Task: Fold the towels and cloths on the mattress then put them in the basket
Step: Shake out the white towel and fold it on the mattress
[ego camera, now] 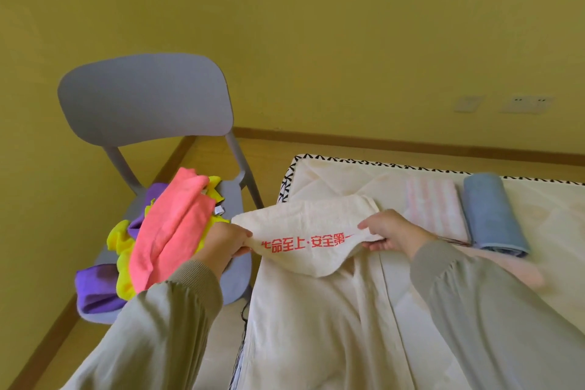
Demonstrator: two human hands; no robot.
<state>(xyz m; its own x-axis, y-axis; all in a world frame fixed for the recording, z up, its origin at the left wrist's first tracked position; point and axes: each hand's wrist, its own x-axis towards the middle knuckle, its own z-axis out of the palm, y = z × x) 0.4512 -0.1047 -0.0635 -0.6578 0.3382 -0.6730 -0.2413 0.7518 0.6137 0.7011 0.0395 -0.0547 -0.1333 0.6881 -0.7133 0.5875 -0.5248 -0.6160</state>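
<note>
—Two hands on one item in the head view. State the grip.
—Left hand (226, 244) pinches the white towel (304, 222) at its 9 o'clock end, thumb on top, fingers curled beneath. Right hand (392, 233) pinches the 3 o'clock end likewise. The towel is stretched between them, its near edge sagging and its far part lying on the mattress (316, 326), near the mattress's 10 o'clock corner.
—Any writing?
—One line of red Chinese characters along the held edge. "命至上·安全第" reads clearly; the character at each end is partly covered at the hands.
—Other items?
—On the mattress at 3 o'clock of the right hand lies a folded pink striped towel (433, 209), with a rolled blue towel (492, 215) just beside it, further toward 3 o'clock. At 9 o'clock of the left hand a grey chair (142, 98) carries a loose heap: coral cloth (171, 231) on top, yellow cloth (122, 263) and purple cloth (95, 291) beneath. A small white tag shows at the heap's edge, its print too small to read.
—Remainder?
—Wall sockets (527, 103) at 2 o'clock of the frame.
</note>
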